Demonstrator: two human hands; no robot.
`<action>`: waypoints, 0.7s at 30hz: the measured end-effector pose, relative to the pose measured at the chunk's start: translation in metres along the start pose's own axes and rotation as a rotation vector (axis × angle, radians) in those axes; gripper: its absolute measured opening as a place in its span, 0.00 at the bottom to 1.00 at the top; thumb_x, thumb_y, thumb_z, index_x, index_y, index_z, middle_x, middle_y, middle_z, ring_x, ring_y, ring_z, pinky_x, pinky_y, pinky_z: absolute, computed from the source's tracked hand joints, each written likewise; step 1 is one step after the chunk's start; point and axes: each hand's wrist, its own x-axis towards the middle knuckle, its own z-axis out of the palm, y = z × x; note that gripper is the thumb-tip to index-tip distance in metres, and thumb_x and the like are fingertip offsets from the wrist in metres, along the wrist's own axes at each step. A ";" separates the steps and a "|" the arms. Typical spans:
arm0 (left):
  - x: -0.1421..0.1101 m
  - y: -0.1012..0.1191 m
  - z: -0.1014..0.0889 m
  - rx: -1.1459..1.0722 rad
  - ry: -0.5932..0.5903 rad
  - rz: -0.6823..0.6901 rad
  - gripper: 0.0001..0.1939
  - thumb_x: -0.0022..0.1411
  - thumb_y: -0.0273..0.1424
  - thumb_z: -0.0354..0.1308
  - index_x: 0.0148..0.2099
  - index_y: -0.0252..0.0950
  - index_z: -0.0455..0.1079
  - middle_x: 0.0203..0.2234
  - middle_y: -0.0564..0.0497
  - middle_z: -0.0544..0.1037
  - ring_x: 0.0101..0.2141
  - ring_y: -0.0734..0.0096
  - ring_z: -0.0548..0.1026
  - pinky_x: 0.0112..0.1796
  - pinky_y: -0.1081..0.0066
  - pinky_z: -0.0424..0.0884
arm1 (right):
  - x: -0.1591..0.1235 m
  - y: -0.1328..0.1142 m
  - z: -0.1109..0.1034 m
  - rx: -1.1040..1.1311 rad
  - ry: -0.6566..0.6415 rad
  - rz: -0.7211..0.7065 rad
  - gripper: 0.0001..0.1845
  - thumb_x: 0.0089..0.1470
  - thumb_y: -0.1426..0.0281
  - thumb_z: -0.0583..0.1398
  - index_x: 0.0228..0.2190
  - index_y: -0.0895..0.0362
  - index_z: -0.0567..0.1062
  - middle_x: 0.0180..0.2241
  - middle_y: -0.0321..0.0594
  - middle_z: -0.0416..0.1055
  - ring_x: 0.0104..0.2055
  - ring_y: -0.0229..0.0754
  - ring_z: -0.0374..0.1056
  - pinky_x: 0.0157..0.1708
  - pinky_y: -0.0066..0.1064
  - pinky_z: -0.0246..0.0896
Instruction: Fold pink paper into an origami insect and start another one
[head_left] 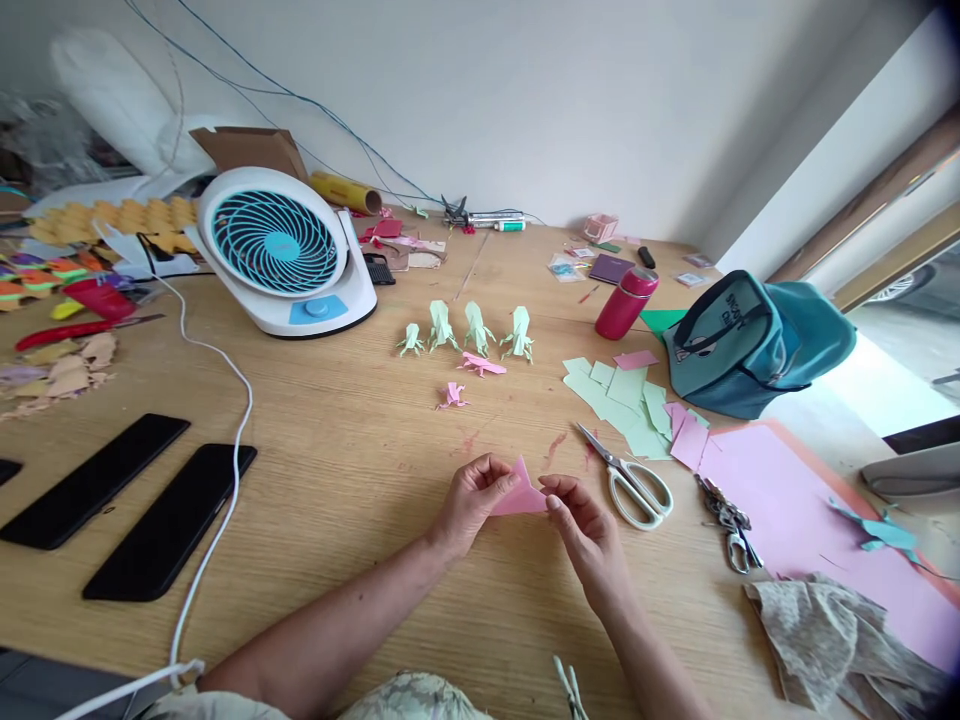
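A small folded piece of pink paper (523, 496) sits between both my hands, low over the wooden table (352, 440). My left hand (471, 500) pinches its left side with curled fingers. My right hand (586, 528) grips its right edge, thumb and fingers closed on the paper. Farther back stand several pale green folded paper figures (465, 330) in a row. Two small pink folded figures (480, 366) lie just in front of them.
White-handled scissors (630, 480) lie right of my hands, beside green paper scraps (622, 400) and a large pink sheet (795, 510). A white and blue fan (281, 250), a red bottle (626, 302), a teal bag (750, 340), two black phones (135, 505) and a white cable (225, 470) surround them.
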 end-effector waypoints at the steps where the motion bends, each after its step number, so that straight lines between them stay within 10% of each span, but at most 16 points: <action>1: 0.000 0.000 0.000 -0.011 0.001 -0.005 0.20 0.53 0.45 0.65 0.29 0.34 0.64 0.22 0.57 0.65 0.25 0.77 0.62 0.29 0.75 0.61 | 0.000 0.001 0.001 -0.002 -0.019 0.002 0.18 0.55 0.55 0.64 0.41 0.54 0.76 0.37 0.42 0.75 0.38 0.45 0.69 0.37 0.33 0.64; 21: -0.006 0.008 0.003 0.104 -0.128 0.055 0.18 0.58 0.42 0.61 0.25 0.33 0.65 0.20 0.57 0.65 0.25 0.77 0.61 0.29 0.75 0.59 | 0.000 0.007 0.006 -0.096 -0.060 0.018 0.18 0.51 0.54 0.66 0.26 0.57 0.75 0.23 0.37 0.69 0.25 0.37 0.60 0.25 0.29 0.55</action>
